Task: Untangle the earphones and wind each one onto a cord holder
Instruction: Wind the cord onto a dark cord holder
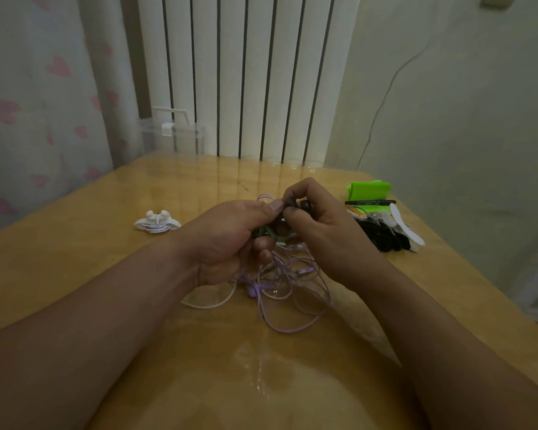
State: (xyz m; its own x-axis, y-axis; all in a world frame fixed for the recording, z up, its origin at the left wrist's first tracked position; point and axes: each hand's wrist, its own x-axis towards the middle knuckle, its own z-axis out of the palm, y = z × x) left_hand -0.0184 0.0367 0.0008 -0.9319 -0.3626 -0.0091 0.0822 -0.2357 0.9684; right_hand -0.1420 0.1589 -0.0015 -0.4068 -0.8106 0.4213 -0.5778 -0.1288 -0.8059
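Both hands busy: left hand (pixel 227 240) grips green cord (pixel 266 232), right hand (pixel 323 234) pinches dark earbud (pixel 292 202); purple cords (pixel 288 271) prob light, limp, snaggy. Hold nr buds.

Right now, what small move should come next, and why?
Probably draw the dark earbuds up and away from the purple earphones: the left hand and right hand both pinch them, and purple loops lie tangled just beneath.

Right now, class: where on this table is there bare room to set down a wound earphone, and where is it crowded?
Free on the table: far middle, between clear box and green thing; left, around the white earphone; near middle, below the purple tangle. Crowded: right edge, with pen and holders.
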